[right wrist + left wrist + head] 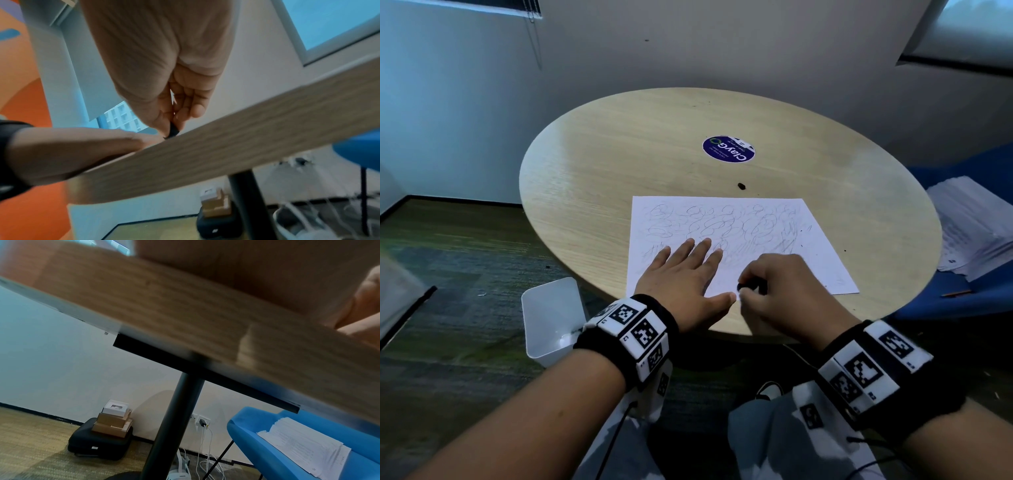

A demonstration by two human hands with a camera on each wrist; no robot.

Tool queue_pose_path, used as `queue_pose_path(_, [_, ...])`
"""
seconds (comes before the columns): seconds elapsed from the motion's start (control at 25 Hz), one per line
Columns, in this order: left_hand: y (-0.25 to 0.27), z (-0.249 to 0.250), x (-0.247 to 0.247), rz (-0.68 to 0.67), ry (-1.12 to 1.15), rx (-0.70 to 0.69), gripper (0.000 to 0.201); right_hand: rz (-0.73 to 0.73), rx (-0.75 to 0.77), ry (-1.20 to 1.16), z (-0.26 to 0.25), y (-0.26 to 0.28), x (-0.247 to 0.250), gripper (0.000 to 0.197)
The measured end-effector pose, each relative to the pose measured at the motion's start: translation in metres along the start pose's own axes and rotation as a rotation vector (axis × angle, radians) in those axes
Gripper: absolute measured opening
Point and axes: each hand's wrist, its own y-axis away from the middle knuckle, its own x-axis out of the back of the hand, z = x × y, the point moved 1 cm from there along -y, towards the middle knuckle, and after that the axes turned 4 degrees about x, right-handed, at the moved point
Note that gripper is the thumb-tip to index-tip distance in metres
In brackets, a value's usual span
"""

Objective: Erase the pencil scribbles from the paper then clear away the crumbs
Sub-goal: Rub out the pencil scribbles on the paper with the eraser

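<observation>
While the flat left hand (688, 274) is pinning the paper (822, 240), the right hand (784, 284) is pinching an eraser (743, 286) at the near edge; scribbles (722, 226) remain, so rubbing farther comes next.

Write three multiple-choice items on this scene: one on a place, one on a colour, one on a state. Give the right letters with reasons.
1. Where does the left hand rest?
A. on the paper
B. on the round sticker
C. in the white bin

2. What colour is the eraser that the right hand pinches?
A. white
B. pink
C. black

3. In what state are the scribbles?
A. all erased
B. mostly still on the sheet
C. covered by a book

Answers:
1 A, the flat fingers lie on the sheet's near left part.
2 C, a dark tip shows between the fingertips in head and right wrist views.
3 B, loops cover the far half of the sheet.
</observation>
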Motion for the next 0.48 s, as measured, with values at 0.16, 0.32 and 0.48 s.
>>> queue_pose_path(0.16, [-0.001,-0.001,-0.001,-0.004,0.008,0.004,0.08,0.052,-0.065,0.0,0.011,-0.001,0.002,0.01])
queue_pose_path(0.32, [-0.001,-0.001,-0.002,0.019,0.006,-0.001,0.076,0.057,-0.042,0.014,0.003,0.007,-0.002,0.011])
queue_pose_path(0.48, [0.0,-0.001,-0.001,0.012,0.011,0.002,0.07,0.075,-0.077,-0.026,0.007,0.007,0.0,0.01])
